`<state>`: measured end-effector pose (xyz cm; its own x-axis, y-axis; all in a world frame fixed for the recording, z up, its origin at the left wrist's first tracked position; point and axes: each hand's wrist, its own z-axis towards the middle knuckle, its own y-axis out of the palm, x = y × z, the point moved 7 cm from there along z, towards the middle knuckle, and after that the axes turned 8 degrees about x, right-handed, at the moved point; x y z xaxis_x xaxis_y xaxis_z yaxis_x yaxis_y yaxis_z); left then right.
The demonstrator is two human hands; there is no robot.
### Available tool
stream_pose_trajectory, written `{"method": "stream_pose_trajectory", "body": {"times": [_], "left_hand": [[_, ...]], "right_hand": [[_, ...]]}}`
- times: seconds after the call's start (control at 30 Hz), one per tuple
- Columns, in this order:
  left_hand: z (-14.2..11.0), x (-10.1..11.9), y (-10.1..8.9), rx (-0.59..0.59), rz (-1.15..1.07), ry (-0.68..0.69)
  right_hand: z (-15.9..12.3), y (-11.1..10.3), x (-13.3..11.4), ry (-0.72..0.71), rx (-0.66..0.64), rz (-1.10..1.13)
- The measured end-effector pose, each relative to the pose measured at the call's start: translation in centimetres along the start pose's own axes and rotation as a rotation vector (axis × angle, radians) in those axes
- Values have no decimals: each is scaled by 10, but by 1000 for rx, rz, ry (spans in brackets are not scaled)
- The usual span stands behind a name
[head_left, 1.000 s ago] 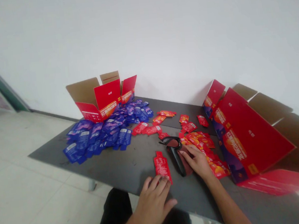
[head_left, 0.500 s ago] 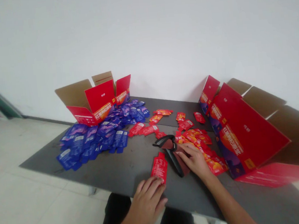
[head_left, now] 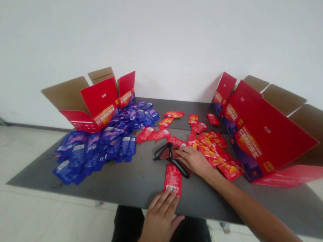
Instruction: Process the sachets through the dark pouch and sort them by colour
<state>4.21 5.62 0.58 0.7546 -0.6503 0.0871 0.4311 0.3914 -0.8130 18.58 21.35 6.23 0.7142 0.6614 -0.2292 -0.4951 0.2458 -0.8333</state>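
My left hand (head_left: 163,214) lies at the table's front edge, fingers stretched out flat on the lower end of a red sachet (head_left: 173,177). White print covers the side of the sachet that faces up. Just beyond it, my right hand (head_left: 195,159) grips what looks like a pair of tinted glasses (head_left: 169,153), with a black frame and brownish lenses. My fingers and palm hide part of them. Beside and behind this hand spreads a pile of red-orange sachets (head_left: 212,144). Several loose red sachets (head_left: 158,135) lie farther back.
Blue-purple sachets (head_left: 95,150) are heaped on the grey table (head_left: 145,187) at left. An open red carton (head_left: 99,102) stands behind that heap. At right, another open red carton (head_left: 265,130) has its flaps spread over the table. A white wall (head_left: 159,37) rises behind.
My right hand has shifted left and away from me with the glasses, which lie nearer the loose red sachets. The left hand stays on its sachet. The view has shifted slightly.
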Motion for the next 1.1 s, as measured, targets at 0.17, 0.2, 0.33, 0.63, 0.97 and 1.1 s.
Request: {"method": "stream_pose_trajectory", "body": {"times": [0.17, 0.2, 0.33, 0.63, 0.97, 1.1], "left_hand": [[-4, -2, 0, 53, -107, -73], [-5, -4, 0, 59, -132, -108], [-3, -5, -3, 75, -175, -134], [-1, -4, -4, 69, -209, -164], [0, -6, -5, 71, -147, -66], [-1, -5, -5, 87, -194, -114]], "right_hand": [[-21, -16, -51, -66, -38, 136], [-28, -11, -63, -104, -96, 185], [-27, 9, -51, -95, -114, 196], [-20, -14, -61, -92, -51, 137], [1, 2, -11, -18, -25, 45], [-19, -11, -49, -68, -26, 118]]}}
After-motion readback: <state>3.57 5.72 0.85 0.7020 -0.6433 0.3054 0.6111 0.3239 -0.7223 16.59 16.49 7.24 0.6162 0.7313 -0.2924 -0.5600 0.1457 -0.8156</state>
